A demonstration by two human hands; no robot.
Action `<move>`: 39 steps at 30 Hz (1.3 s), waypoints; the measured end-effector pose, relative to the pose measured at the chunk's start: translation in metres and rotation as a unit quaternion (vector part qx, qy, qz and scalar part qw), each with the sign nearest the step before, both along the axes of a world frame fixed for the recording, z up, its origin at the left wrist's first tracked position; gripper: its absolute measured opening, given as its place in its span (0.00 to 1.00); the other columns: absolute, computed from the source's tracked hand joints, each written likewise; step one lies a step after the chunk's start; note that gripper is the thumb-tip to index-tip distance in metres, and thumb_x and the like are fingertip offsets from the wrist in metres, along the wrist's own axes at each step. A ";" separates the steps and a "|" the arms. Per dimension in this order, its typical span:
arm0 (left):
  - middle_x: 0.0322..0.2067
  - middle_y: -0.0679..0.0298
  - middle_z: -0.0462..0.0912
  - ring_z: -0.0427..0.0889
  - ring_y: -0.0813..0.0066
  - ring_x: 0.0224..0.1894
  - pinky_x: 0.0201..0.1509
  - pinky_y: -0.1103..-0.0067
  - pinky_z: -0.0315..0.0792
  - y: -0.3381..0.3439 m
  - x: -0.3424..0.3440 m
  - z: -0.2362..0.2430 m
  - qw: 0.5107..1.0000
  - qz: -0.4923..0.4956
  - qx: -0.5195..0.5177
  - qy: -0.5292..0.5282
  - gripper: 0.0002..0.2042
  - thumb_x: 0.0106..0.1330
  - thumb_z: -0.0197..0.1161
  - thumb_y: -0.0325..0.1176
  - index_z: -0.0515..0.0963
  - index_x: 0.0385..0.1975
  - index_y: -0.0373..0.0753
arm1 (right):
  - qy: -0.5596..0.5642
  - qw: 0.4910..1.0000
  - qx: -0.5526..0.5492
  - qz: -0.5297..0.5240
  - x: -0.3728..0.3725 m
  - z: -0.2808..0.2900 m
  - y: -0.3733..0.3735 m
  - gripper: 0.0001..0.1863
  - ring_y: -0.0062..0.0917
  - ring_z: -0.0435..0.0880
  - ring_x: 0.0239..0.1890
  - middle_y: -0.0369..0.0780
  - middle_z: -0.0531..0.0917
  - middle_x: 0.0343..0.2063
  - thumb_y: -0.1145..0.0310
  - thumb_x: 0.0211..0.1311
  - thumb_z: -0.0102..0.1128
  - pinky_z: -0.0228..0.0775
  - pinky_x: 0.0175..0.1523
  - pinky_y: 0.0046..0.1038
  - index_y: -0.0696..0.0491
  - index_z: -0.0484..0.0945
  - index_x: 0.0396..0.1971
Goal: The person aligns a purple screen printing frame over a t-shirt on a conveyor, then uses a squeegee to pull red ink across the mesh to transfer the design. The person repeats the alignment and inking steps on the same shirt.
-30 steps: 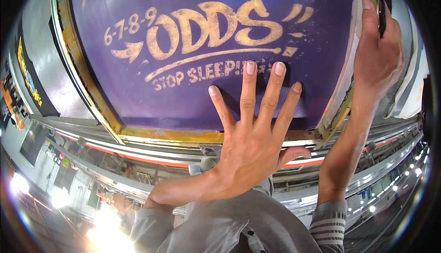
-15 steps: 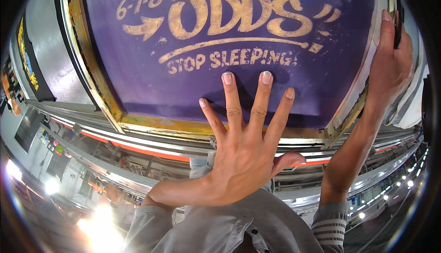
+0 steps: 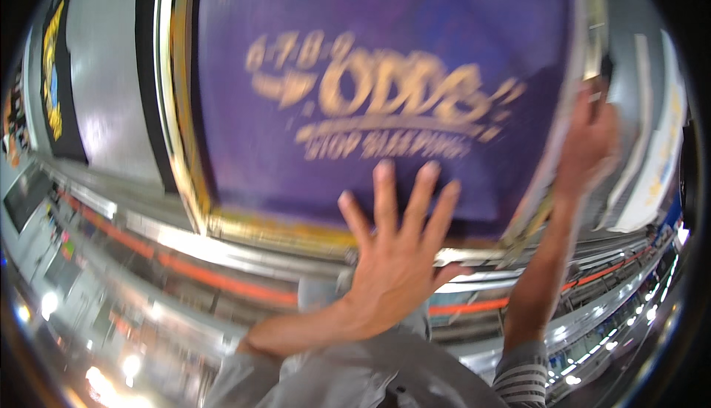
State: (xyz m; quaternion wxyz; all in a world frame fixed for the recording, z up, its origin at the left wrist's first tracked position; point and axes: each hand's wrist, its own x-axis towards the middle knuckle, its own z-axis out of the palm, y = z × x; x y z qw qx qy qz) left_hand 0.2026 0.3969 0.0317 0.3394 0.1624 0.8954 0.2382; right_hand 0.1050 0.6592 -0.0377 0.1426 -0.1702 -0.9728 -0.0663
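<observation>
My left hand (image 3: 392, 260) lies palm down with fingers spread on the lower part of a purple screen (image 3: 452, 15) bearing pale gold lettering. The screen sits in a metal frame (image 3: 179, 97) stained yellow along its edges. At the frame's right side, my right hand (image 3: 585, 138) has its fingers closed around the edge, though motion blur hides the exact grip and any fitting under it.
Left of the screen is a silver platen (image 3: 107, 82) with a dark printed fabric (image 3: 55, 60). A white fabric (image 3: 648, 186) lies at the right. Metal rails with an orange strip (image 3: 237, 286) run below, with bright lights beyond.
The view has shifted and blurred, showing more of the screen's top. My left fingertips have slid from the lower line of lettering to just below it. My right hand keeps its grip at the side.
</observation>
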 end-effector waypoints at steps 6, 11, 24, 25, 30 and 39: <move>0.74 0.47 0.50 0.40 0.29 0.74 0.62 0.27 0.41 -0.010 -0.009 0.011 1.000 -0.005 0.023 0.016 0.48 0.56 0.64 0.65 0.60 0.71 0.39 | -0.044 0.998 -0.048 -0.022 -0.003 0.026 -0.032 0.23 0.37 0.81 0.36 0.42 0.76 0.34 0.58 0.68 0.59 0.74 0.37 0.38 0.54 0.76 0.58; 0.72 0.47 0.55 0.46 0.34 0.74 0.65 0.32 0.43 -0.026 -0.067 0.032 0.997 0.009 0.042 0.056 0.45 0.57 0.66 0.63 0.64 0.69 0.38 | -0.050 0.993 -0.096 -0.035 -0.007 0.041 -0.040 0.25 0.36 0.80 0.38 0.41 0.75 0.34 0.62 0.65 0.62 0.73 0.38 0.37 0.57 0.74 0.60; 0.74 0.48 0.47 0.38 0.33 0.75 0.65 0.29 0.41 0.042 -0.331 -0.033 0.958 -0.083 0.014 0.274 0.44 0.52 0.61 0.69 0.69 0.68 0.50 | -0.009 0.993 -0.111 -0.024 0.005 0.026 -0.035 0.22 0.38 0.77 0.33 0.43 0.77 0.32 0.62 0.65 0.65 0.69 0.37 0.37 0.60 0.78 0.53; 0.74 0.48 0.47 0.39 0.33 0.75 0.65 0.29 0.41 0.049 -0.339 -0.033 0.958 -0.095 0.021 0.270 0.44 0.52 0.61 0.70 0.69 0.68 0.51 | -0.013 0.993 -0.117 -0.026 0.004 0.028 -0.034 0.22 0.38 0.77 0.33 0.43 0.77 0.32 0.62 0.65 0.65 0.69 0.37 0.38 0.60 0.78 0.54; 0.74 0.45 0.45 0.39 0.28 0.74 0.62 0.25 0.38 0.062 -0.358 -0.045 0.953 -0.139 0.036 0.267 0.44 0.53 0.57 0.73 0.70 0.67 0.51 | -0.039 0.988 -0.143 -0.034 0.003 0.032 -0.033 0.23 0.39 0.77 0.33 0.45 0.77 0.33 0.65 0.65 0.64 0.69 0.40 0.40 0.63 0.77 0.54; 0.74 0.45 0.46 0.40 0.29 0.74 0.62 0.25 0.40 0.068 -0.369 -0.048 0.956 -0.139 0.010 0.258 0.45 0.51 0.57 0.74 0.68 0.68 0.56 | -0.025 0.983 -0.181 -0.014 0.000 0.031 -0.032 0.23 0.41 0.76 0.33 0.49 0.75 0.33 0.73 0.61 0.64 0.68 0.38 0.39 0.67 0.75 0.55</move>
